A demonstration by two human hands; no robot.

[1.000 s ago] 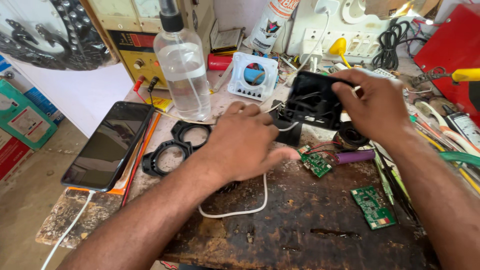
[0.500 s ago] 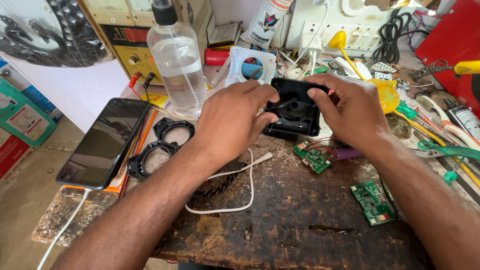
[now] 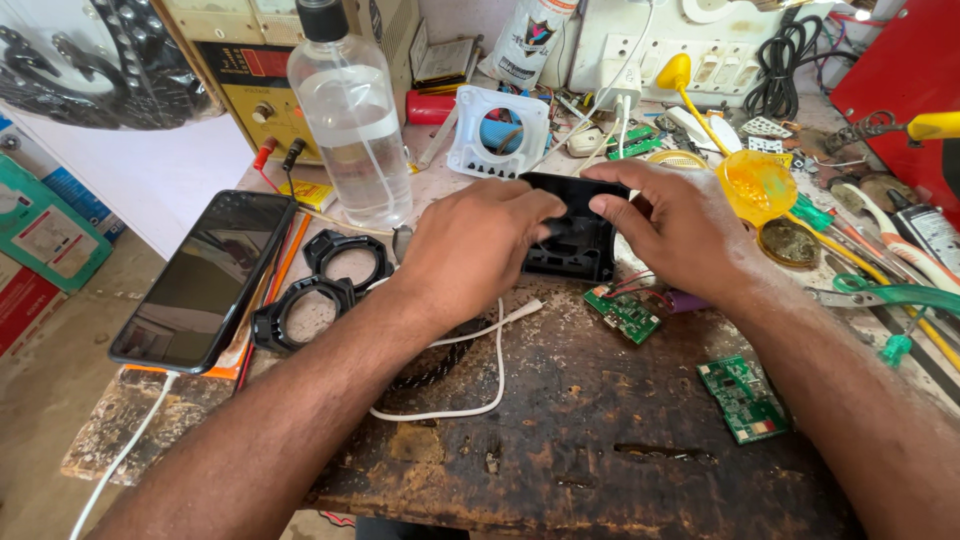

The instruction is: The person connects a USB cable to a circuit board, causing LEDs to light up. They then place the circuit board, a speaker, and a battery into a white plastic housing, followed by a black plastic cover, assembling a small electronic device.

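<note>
Both hands on 1 black plastic housing (image 3: 572,235), which sits on the bench between them. Left hand (image 3: 478,243) curled over its left edge, fingers bent, gripping; right hand (image 3: 678,222) half closed, thumb and fingertips pinching the top right edge. 2 black rings (image 3: 318,290) just left of the left hand. 2 green circuit boards (image 3: 622,312) below and right of the right hand. 1 clear bottle (image 3: 350,125) and 1 phone (image 3: 205,278) further left. 1 white cable (image 3: 480,370) under the left wrist. Scorched, worn wood bench (image 3: 600,450); cluttered repair space, tools right.
</note>
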